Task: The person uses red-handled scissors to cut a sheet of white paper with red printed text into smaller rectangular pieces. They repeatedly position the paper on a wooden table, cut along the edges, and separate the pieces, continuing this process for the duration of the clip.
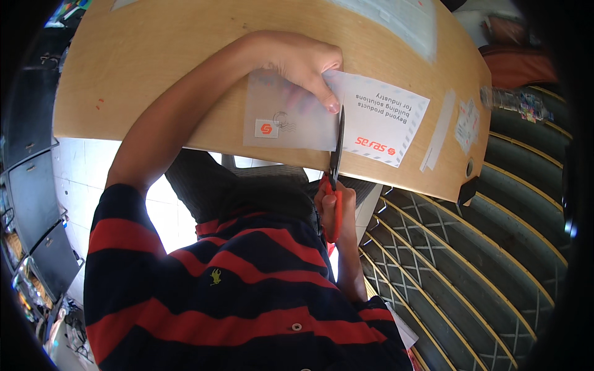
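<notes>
Scissors with red handles and long dark blades point(335, 170), everyone, upright in the view with the point at twelve o'clock! Down at six o'clock, the right hand point(337, 201) grips them, fingers curled through the red loops. Up at eleven o'clock from the tip, the left hand point(312, 71) has a milky translucent sheet with a small orange emblem point(303, 127) pinched tight, thumb on top, fingers showing faintly beneath. That sheet spreads out to nine o'clock. And look to four o'clock: a white paper panel with orange lettering and a grey striped border point(390, 117), right beside the blades! Whether the two join under there, I can't tell, nor how far the blades are parted.

Both pieces lie at the near edge of a pale wooden tabletop point(136, 68), the sheet poking past it. Over at half past three, a narrow white strip point(438, 130), then a small printed clear packet point(467, 127). One o'clock, a clear plastic sheet point(402, 25); half past two, a reddish-brown bag point(516, 67). Red and navy stripes on the person's shirt point(247, 309) fill seven o'clock!
</notes>
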A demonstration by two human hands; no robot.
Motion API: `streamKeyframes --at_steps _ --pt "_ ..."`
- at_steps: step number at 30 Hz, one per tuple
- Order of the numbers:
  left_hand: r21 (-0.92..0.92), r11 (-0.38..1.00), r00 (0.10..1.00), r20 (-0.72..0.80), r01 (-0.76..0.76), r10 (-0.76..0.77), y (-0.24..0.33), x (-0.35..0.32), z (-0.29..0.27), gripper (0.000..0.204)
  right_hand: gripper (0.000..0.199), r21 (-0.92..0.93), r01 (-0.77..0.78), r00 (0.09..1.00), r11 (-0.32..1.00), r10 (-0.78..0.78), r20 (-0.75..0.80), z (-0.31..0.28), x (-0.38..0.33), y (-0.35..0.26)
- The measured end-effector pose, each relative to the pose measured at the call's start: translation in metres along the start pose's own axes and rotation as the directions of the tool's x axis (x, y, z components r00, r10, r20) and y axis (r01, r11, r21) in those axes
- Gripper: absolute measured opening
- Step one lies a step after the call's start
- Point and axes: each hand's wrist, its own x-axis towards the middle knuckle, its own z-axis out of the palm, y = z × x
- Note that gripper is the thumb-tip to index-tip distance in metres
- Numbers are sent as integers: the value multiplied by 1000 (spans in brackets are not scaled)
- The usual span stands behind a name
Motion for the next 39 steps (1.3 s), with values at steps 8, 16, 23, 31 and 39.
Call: streamKeyframes --at_steps 8,16,23,31,39 --pt "-44 998 999 22 -35 36 1 0 3 34 51 -21 -76 993 997 74 -88 15 -2 2" --pt "-12 998 998 -12 -62 62 -1 0 3 37 40 -54 -99 991 994 93 -100 15 -1 1" --pt "-1 1000 1000 26 -11 11 8 -5 1 35 45 -63 -57 993 996 50 -111 15 -4 0" --pt "-21 999 997 51 -49 50 6 -4 5 32 52 -44 -15 996 999 11 -93 13 -2 -1" --pt "-7 998 996 67 -63 63 5 -3 6 35 62 -40 -20 993 999 15 -120 18 -3 3"
